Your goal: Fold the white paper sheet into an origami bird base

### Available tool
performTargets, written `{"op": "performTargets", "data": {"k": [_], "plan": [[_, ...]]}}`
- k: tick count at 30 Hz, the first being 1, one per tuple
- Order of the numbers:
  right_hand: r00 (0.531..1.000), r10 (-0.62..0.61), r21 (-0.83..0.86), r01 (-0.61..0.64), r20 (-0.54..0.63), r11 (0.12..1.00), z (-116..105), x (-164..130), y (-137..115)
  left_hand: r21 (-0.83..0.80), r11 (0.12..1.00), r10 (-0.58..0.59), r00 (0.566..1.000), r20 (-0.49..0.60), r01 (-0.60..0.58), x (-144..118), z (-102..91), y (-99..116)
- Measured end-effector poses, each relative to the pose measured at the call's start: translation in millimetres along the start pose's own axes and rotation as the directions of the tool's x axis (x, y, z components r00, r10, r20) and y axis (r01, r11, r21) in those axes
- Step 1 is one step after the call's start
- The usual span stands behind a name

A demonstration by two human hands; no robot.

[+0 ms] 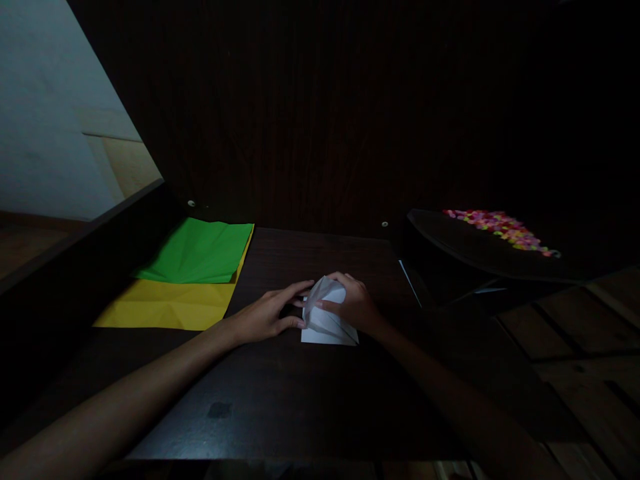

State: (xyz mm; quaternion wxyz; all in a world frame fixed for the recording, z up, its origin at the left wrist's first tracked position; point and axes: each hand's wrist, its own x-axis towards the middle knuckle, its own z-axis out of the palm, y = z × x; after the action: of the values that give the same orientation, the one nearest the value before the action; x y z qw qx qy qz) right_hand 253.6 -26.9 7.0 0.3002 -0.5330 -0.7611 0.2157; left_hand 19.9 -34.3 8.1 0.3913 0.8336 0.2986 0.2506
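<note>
Dark wood-grain table (280, 400) with a slight sheen at frame bottom, matt creased white paper (327, 320) at centre, matt green sheet (200, 252) and yellow sheet (165, 305) left of centre, both paper, faintly creased.

Both hands rest on a partly folded white paper (327, 317) lying on the dark surface (280, 400). The left hand (267, 315) presses its left edge; the right hand (353, 303) covers its top. A green sheet (200, 252) overlaps a yellow sheet (165, 305) at left.
</note>
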Motion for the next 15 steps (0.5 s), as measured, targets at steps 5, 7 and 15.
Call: {"op": "performTargets", "data": {"k": [5,7,15], "plan": [[1.0,0.003,0.032,-0.002,-0.012,0.999,4.1,-1.6,0.6,0.015,1.0,-0.019,0.997,-0.073,0.02,1.9,2.7,3.2],[1.0,-0.005,0.054,0.006,-0.021,0.999,5.4,-2.3,0.4,-0.004,0.999,-0.036,0.995,-0.091,0.036,2.3,3.8,3.3],[1.0,-0.026,0.132,0.028,-0.015,0.991,3.3,-1.2,0.9,-0.057,0.996,-0.076,0.983,-0.165,0.067,2.2,7.7,-0.6]]}}
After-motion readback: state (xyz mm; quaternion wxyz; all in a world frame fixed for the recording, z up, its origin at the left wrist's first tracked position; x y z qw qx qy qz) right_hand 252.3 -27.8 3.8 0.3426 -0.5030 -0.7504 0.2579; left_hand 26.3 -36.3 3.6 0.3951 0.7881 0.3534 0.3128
